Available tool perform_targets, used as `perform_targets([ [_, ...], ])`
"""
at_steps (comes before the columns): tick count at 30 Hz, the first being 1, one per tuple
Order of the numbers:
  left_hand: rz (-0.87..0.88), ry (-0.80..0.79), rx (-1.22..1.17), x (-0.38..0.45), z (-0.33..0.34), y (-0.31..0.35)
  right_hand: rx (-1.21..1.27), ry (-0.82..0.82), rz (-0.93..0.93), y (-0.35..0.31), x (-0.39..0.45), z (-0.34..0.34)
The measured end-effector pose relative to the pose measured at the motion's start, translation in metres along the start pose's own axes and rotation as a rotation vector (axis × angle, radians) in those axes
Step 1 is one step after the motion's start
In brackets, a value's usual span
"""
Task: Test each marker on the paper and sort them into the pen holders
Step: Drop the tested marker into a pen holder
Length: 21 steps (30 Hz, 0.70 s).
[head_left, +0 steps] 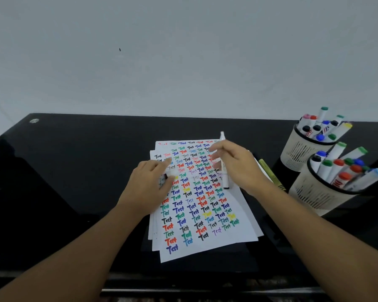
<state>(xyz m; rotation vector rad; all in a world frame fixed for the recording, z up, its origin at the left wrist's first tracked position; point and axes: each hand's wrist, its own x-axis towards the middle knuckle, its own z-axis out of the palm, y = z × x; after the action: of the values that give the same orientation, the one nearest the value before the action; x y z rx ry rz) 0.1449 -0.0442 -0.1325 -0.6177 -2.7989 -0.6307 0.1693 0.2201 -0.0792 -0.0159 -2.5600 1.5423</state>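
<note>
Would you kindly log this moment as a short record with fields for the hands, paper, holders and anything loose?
right hand: grips a white marker over the sheet
left hand: rests on the paper, holding a small white piece, probably the cap
paper: stacked sheets covered in coloured "Test" words
pen holders: far holder and near holder, both with markers
loose: green marker lying right of the paper
surface: black desk
</note>
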Motion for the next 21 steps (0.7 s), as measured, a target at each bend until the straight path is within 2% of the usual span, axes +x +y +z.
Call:
perform_targets([
  [3, 0.104, -0.087, 0.041, 0.000, -0.001, 0.000, 0.213, -0.014, 0.100, 0.010, -0.009, 0.001],
  [10, 0.104, -0.235, 0.085, 0.003, 0.001, -0.007, 0.275, 0.074, 0.041, 0.019, -0.026, 0.002],
  [17, 0.051, -0.287, 0.071, 0.004, -0.005, 0.000, 0.134, 0.182, 0.080, 0.026, -0.060, -0.004],
  [21, 0.043, -0.300, 0.077, 0.003, -0.008, 0.003, 0.136, 0.162, 0.035, 0.030, -0.073, -0.006],
])
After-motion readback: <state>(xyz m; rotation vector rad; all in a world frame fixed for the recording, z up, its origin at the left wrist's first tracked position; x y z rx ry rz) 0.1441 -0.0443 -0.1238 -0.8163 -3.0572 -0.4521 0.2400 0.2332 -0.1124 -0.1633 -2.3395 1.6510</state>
